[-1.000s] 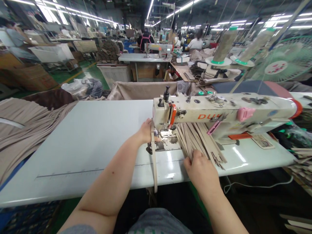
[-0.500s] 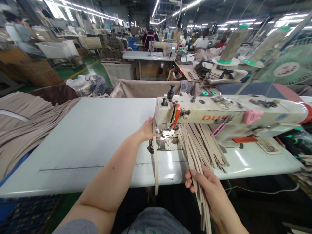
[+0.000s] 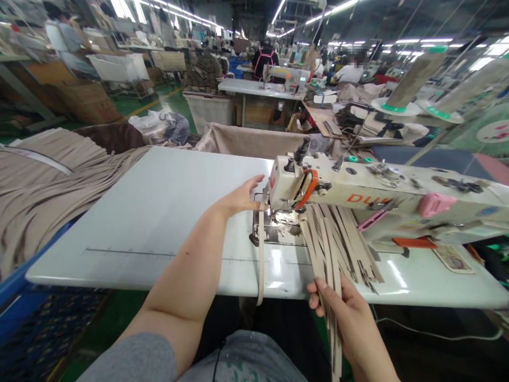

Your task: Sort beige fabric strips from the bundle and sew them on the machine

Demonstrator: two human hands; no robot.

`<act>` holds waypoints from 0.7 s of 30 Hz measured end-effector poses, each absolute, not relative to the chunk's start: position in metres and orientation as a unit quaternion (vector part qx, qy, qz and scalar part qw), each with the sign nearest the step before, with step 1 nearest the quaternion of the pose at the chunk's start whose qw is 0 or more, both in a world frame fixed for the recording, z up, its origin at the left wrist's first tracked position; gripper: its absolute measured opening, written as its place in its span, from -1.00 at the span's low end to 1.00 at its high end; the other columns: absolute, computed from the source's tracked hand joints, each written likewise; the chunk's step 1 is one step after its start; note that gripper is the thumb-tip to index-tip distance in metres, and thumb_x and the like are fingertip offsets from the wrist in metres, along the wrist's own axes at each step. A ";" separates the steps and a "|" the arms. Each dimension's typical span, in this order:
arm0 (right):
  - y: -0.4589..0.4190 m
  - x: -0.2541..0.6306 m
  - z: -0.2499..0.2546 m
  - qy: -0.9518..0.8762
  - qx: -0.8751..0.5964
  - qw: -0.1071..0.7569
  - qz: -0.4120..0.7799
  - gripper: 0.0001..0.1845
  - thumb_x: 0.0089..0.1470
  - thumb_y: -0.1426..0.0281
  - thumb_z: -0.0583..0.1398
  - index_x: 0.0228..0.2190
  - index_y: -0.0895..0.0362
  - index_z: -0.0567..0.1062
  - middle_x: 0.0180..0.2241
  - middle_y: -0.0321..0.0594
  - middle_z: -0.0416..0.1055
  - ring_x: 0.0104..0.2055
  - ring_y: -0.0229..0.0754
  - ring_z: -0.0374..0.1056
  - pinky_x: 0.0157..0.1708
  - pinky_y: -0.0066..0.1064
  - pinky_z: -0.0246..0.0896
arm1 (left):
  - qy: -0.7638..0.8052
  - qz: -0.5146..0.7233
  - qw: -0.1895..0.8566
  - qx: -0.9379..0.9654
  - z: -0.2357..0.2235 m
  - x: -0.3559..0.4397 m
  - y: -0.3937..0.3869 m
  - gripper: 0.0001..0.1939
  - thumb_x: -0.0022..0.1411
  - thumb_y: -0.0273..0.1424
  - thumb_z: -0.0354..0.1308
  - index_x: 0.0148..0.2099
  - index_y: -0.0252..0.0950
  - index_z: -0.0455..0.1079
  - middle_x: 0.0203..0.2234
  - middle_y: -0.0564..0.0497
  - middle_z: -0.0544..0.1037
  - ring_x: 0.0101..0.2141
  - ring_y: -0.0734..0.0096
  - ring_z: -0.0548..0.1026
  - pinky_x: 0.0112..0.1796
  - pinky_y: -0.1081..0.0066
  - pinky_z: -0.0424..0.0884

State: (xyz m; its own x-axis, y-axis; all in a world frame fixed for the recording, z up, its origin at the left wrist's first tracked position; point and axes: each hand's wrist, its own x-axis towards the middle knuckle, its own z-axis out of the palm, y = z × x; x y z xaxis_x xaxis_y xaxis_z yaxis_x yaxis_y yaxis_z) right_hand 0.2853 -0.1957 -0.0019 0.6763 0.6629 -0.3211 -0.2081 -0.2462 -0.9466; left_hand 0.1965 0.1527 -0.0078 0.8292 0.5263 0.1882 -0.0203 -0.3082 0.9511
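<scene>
We find the right hand [image 3: 345, 318] closed on a bundle of strips [image 3: 332, 254], light, limp and best held where gathered, hanging over the near edge of the table [image 3: 139, 212], while the left hand [image 3: 238, 199] lies open, apparently just beside the hanging strap [image 3: 261, 254] at the sewing machine [image 3: 290, 183].

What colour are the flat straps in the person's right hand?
Pale beige, the long flat straps held in the right hand; head view shows them best.

The white bench [image 3: 159, 212] carries a cream sewing machine [image 3: 358, 188] toward its right end, with a metal needle plate [image 3: 270, 236] set into the top. A thin ruler line [image 3: 131, 253] runs along the near side. Beige strips [image 3: 353, 246] lie fanned beneath the machine's arm, and a small card [image 3: 453, 260] lies near the right edge.
</scene>
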 end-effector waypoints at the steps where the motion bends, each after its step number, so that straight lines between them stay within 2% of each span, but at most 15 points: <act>1: -0.192 0.290 -0.001 -0.179 -0.709 0.580 0.358 -0.55 -0.04 0.03 0.37 -0.36 0.17 0.51 -0.49 -0.19 0.50 -0.55 -0.26 0.34 -0.57 -0.46 0.25 | 0.150 0.240 0.587 0.758 -0.006 0.195 0.153 0.00 -0.06 -0.16 0.46 0.39 -0.17 0.15 0.33 -0.21 0.22 0.29 -0.06 0.21 0.23 0.06 0.20; 4: -0.178 0.309 0.004 -0.233 -0.760 0.513 0.324 -0.55 0.01 0.00 0.29 -0.32 0.15 0.48 -0.55 -0.23 0.46 -0.58 -0.22 0.33 -0.57 -0.41 0.22 | 0.157 0.281 0.633 0.704 -0.003 0.197 0.152 -0.33 0.22 0.00 0.21 0.29 -0.16 0.30 0.28 -0.16 0.32 0.22 0.04 0.32 0.15 0.11 0.31; 6: -0.167 0.324 0.008 -0.267 -0.820 0.428 0.271 -0.54 0.06 0.05 0.23 -0.17 0.16 0.47 -0.59 -0.28 0.43 -0.59 -0.17 0.34 -0.54 -0.36 0.24 | 0.200 0.316 0.643 0.668 -0.004 0.201 0.151 -0.43 0.30 0.05 0.08 0.16 -0.21 0.42 0.20 -0.17 0.41 0.10 0.08 0.44 0.06 0.13 0.40; 8: -0.157 0.338 0.011 -0.297 -0.879 0.328 0.176 -0.47 0.09 0.14 0.19 0.01 0.20 0.42 -0.57 -0.26 0.44 -0.51 -0.09 0.40 -0.44 -0.29 0.30 | 0.234 0.329 0.643 0.651 -0.008 0.205 0.150 -0.45 0.28 0.05 0.11 0.05 -0.28 0.48 0.06 -0.18 0.51 -0.03 0.13 0.51 -0.02 0.16 0.44; 11: -0.148 0.351 0.011 -0.366 -0.901 0.235 0.001 -0.39 0.09 0.22 0.17 0.13 0.24 0.36 -0.29 -0.01 0.53 -0.22 0.07 0.47 -0.19 -0.13 0.35 | 0.236 0.338 0.644 0.645 -0.016 0.211 0.149 -0.50 0.16 -0.06 0.29 0.01 -0.32 0.49 -0.21 -0.13 0.60 -0.17 0.20 0.54 -0.09 0.21 0.46; 13: -0.144 0.351 0.008 -0.426 -0.876 0.207 -0.096 -0.42 0.13 0.22 0.16 0.11 0.26 0.37 -0.09 0.15 0.47 -0.05 0.17 0.41 -0.04 -0.02 0.32 | 0.224 0.347 0.662 0.625 -0.021 0.216 0.148 -0.49 0.12 -0.12 0.35 0.02 -0.33 0.49 -0.30 -0.09 0.59 -0.21 0.22 0.55 -0.11 0.23 0.46; 15: -0.142 0.343 0.003 -0.465 -0.847 0.195 -0.167 -0.47 0.18 0.22 0.13 0.08 0.29 0.39 -0.04 0.20 0.42 0.01 0.20 0.35 0.02 0.04 0.29 | 0.202 0.362 0.690 0.593 -0.024 0.222 0.146 -0.49 0.13 -0.12 0.36 0.02 -0.33 0.48 -0.28 -0.10 0.59 -0.20 0.23 0.55 -0.09 0.22 0.46; 18: -0.139 0.323 -0.007 -0.511 -0.810 0.207 -0.203 -0.59 0.25 0.27 0.09 0.01 0.26 0.43 -0.07 0.13 0.43 -0.02 0.14 0.34 0.03 -0.01 0.31 | 0.149 0.390 0.724 0.549 -0.026 0.230 0.141 -0.54 0.19 -0.08 0.30 -0.03 -0.32 0.49 -0.20 -0.12 0.59 -0.15 0.23 0.56 -0.03 0.19 0.45; 21: -0.134 0.306 -0.015 -0.562 -0.781 0.207 -0.178 -0.71 0.28 0.34 0.07 -0.08 0.20 0.48 -0.10 0.04 0.46 -0.03 0.08 0.36 0.05 -0.06 0.31 | 0.142 0.405 0.719 0.547 -0.025 0.231 0.137 -0.62 0.27 -0.10 0.21 -0.08 -0.31 0.49 -0.17 -0.14 0.59 -0.10 0.19 0.55 0.03 0.15 0.42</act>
State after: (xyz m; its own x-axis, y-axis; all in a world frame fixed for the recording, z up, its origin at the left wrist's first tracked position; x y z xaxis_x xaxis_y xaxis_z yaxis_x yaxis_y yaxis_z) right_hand 0.3057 -0.1344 -0.0149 0.3055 0.8037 0.5107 0.9511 -0.2830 -0.1238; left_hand 0.2315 0.1374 -0.0247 0.6318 0.7372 0.2395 -0.4270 0.0731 0.9013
